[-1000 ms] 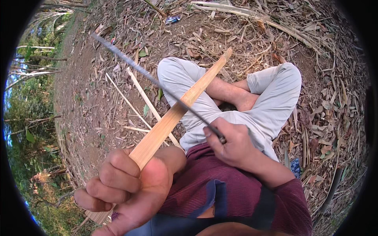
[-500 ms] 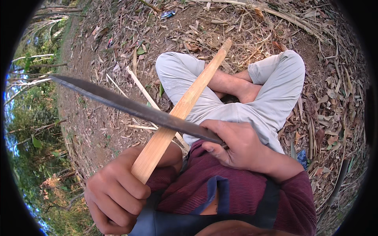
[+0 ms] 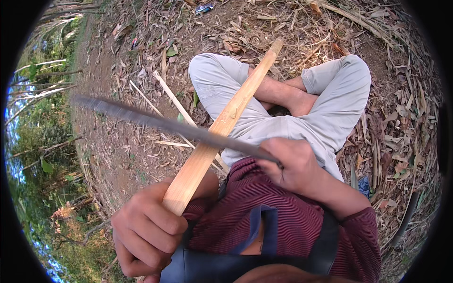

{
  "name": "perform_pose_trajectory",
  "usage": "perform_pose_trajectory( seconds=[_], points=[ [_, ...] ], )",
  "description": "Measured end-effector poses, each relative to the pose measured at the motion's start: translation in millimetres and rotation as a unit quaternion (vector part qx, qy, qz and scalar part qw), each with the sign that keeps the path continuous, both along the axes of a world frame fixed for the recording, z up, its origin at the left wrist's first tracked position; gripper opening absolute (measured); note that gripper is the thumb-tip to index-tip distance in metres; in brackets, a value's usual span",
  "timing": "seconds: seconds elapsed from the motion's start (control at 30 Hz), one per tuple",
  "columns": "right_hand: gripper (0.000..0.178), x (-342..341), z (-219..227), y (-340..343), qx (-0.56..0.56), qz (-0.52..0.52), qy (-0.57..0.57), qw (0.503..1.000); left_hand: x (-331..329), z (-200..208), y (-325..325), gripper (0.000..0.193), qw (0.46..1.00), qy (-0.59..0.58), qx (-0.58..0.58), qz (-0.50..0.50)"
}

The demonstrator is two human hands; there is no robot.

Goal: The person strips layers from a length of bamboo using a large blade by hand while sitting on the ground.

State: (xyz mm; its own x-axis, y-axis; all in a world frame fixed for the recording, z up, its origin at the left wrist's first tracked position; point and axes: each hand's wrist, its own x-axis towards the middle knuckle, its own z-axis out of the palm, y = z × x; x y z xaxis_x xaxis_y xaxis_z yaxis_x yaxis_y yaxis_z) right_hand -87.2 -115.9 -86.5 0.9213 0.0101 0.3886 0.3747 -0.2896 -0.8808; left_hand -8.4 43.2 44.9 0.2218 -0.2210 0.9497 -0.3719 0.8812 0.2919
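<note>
My left hand (image 3: 148, 231) is wrapped round the lower end of a long, flat, pale wooden slat (image 3: 236, 106). The slat slants away over my lap and narrows to a rounded far end near my crossed shins. In my right hand (image 3: 297, 165) is a machete (image 3: 165, 123), its handle mostly hidden by the fingers. Its long dark blade points left and crosses over the slat near the middle, smeared by motion toward the tip. A rough, shaved patch shows on the slat just beyond the blade. Whether the edge touches the wood I cannot tell.
I sit cross-legged in pale trousers (image 3: 325, 118) on ground strewn with dry leaves. Thin pale sticks (image 3: 174, 99) lie left of my knee. A blue wrapper (image 3: 363, 186) lies at right, another blue wrapper (image 3: 204, 8) far off. Green bushes (image 3: 47, 155) stand at far left.
The machete's hand has shifted slightly right and up, and the blade now blurs. A rough shaved patch has appeared on the slat. The left hand and slat sit slightly further right in view.
</note>
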Motion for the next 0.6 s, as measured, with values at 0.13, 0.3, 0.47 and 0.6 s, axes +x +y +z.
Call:
perform_pose_trajectory(
  seconds=[0.13,0.3,0.47,0.6],
  points=[
    [0.028,-5,7,6,0.017,0.008,0.037,0.999,-13,7,6,0.04,0.998,0.026,-0.007,0.063],
    [0.03,-2,0,0,-0.028,-0.003,0.065,0.997,-4,-3,2,0.041,1.0,0.015,-0.014,0.019],
    [0.028,1,5,-3,-0.028,0.013,0.062,0.998,0,-1,5,0.048,1.0,-0.011,0.012,0.006],
    [0.027,4,-7,-7,-0.057,0.026,0.012,0.998,-4,-3,7,0.046,0.999,-0.004,0.035,-0.01]
  ],
)
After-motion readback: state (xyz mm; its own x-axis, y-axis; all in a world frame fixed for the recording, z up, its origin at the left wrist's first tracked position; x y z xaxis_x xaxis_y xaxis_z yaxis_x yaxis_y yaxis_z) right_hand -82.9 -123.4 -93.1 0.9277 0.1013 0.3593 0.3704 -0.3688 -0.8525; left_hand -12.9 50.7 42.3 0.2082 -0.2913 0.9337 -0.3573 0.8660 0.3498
